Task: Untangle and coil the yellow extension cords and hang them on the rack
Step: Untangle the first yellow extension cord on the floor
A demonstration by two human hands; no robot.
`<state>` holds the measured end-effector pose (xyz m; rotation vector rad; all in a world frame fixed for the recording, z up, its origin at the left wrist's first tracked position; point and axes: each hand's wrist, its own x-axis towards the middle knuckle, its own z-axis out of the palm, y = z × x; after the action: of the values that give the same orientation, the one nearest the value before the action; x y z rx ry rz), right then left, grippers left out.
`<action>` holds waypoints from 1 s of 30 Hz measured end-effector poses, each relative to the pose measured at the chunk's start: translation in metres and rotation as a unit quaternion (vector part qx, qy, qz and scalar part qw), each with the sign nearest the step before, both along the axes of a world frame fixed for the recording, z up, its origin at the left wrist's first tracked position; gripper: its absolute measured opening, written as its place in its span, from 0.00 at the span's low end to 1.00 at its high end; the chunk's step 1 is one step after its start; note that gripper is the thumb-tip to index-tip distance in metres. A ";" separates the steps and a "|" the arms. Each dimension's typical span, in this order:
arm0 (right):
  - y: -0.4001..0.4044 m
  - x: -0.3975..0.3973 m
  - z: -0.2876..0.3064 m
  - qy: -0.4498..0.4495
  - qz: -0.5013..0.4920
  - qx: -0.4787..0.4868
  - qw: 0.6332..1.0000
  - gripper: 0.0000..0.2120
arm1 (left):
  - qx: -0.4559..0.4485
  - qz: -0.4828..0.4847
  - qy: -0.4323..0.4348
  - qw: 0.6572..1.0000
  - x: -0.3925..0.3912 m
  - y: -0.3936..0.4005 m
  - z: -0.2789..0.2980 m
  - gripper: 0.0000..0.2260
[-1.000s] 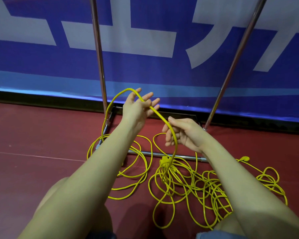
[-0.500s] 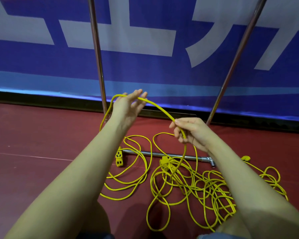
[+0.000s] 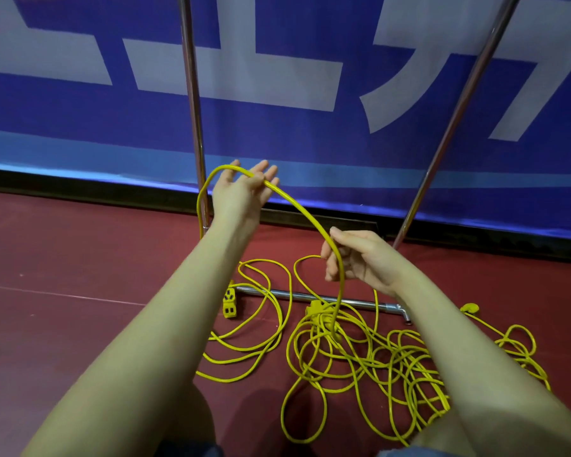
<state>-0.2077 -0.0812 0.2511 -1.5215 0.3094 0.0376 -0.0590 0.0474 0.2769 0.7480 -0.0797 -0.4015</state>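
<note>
A tangle of yellow extension cords (image 3: 370, 354) lies on the red floor in front of me. One strand (image 3: 305, 214) arches up from the pile. My left hand (image 3: 241, 189) is raised with its fingers spread, and the strand lies draped over its palm and runs down behind it on the left. My right hand (image 3: 360, 258) sits lower and to the right, fingers curled loosely around the same strand where it drops toward the pile. A yellow socket block (image 3: 229, 303) rests on the floor by the rack's base bar (image 3: 327, 296). The rack's two metal uprights (image 3: 193, 103) rise behind my hands.
A blue banner with white lettering (image 3: 277, 77) stands right behind the rack. A yellow plug (image 3: 470, 308) lies on the floor at the right. My knees are at the bottom edge, close to the cord pile.
My left hand has risen and spread its fingers, lifting the loop higher. My right hand slid down the strand and loosened. The socket block came into view on the floor.
</note>
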 end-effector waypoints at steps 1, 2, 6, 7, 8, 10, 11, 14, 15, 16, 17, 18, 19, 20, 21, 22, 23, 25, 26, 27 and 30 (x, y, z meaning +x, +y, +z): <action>-0.001 0.000 -0.002 0.006 0.004 0.000 1.000 0.16 | 0.002 0.005 0.007 1.000 0.001 0.004 0.000 0.25; -0.001 0.000 -0.003 0.010 0.006 -0.006 1.000 0.15 | 0.003 0.011 0.012 1.000 0.001 0.005 -0.001 0.25; -0.001 0.001 -0.006 -0.001 -0.010 -0.041 0.999 0.13 | -0.012 0.011 0.047 0.999 0.003 0.005 -0.005 0.23; 0.000 0.001 -0.006 -0.004 -0.021 -0.048 0.999 0.13 | -0.008 -0.010 0.053 0.999 0.002 0.005 -0.004 0.21; 0.000 0.001 -0.006 -0.008 -0.033 -0.054 0.998 0.12 | 0.006 -0.040 0.048 0.998 0.000 0.005 -0.003 0.19; 0.002 0.003 -0.006 -0.012 -0.046 -0.062 0.997 0.12 | 0.054 -0.118 0.012 0.992 -0.015 0.003 -0.003 0.15; 0.004 0.003 -0.006 -0.013 -0.044 -0.066 0.997 0.12 | 0.082 -0.147 -0.013 0.986 -0.024 0.001 -0.003 0.15; 0.008 0.004 -0.004 -0.020 -0.033 -0.071 0.997 0.11 | 0.141 -0.156 -0.084 0.974 -0.041 -0.004 -0.008 0.19; 0.010 0.004 -0.003 -0.025 -0.032 -0.071 0.997 0.11 | 0.150 -0.145 -0.099 0.973 -0.041 -0.004 -0.009 0.20; 0.011 0.005 -0.002 -0.030 -0.033 -0.070 0.997 0.11 | 0.156 -0.134 -0.107 0.973 -0.040 -0.004 -0.009 0.20; 0.012 0.006 -0.001 -0.035 -0.034 -0.068 0.997 0.11 | 0.159 -0.125 -0.111 0.973 -0.037 -0.004 -0.009 0.20; 0.012 0.006 0.000 -0.037 -0.034 -0.062 0.997 0.12 | 0.156 -0.119 -0.112 0.974 -0.034 -0.005 -0.008 0.21; 0.012 0.006 0.000 -0.036 -0.032 -0.053 0.997 0.12 | 0.148 -0.114 -0.110 0.976 -0.032 -0.005 -0.007 0.21; 0.011 0.006 0.002 -0.034 -0.029 -0.043 0.998 0.13 | 0.136 -0.108 -0.105 0.979 -0.032 -0.005 -0.006 0.22; 0.010 0.005 0.002 -0.029 -0.026 -0.036 0.999 0.14 | 0.125 -0.099 -0.099 0.982 -0.031 -0.004 -0.004 0.23; 0.009 0.004 0.003 -0.022 -0.022 -0.032 0.999 0.15 | 0.114 -0.088 -0.090 0.985 -0.029 -0.003 -0.002 0.23; 0.007 0.003 0.002 -0.014 -0.016 -0.031 0.999 0.16 | 0.103 -0.075 -0.082 0.988 -0.026 -0.001 -0.001 0.24; 0.003 0.000 0.000 0.001 0.000 -0.032 0.999 0.17 | 0.080 -0.051 -0.071 0.993 -0.018 0.003 0.001 0.24; 0.001 -0.001 -0.002 0.004 0.008 -0.033 0.999 0.16 | 0.069 -0.040 -0.068 0.994 -0.014 0.005 0.002 0.24; -0.001 -0.001 -0.003 0.006 0.015 -0.034 0.999 0.15 | 0.063 -0.030 -0.062 0.996 -0.009 0.007 0.001 0.24; -0.003 -0.002 -0.005 0.001 0.020 -0.044 0.999 0.12 | 0.051 -0.011 -0.023 0.998 -0.003 0.007 -0.005 0.25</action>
<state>-0.2098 -0.0840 0.2462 -1.6152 0.2852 0.0588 -0.0618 0.0539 0.2715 0.8572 -0.1123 -0.4125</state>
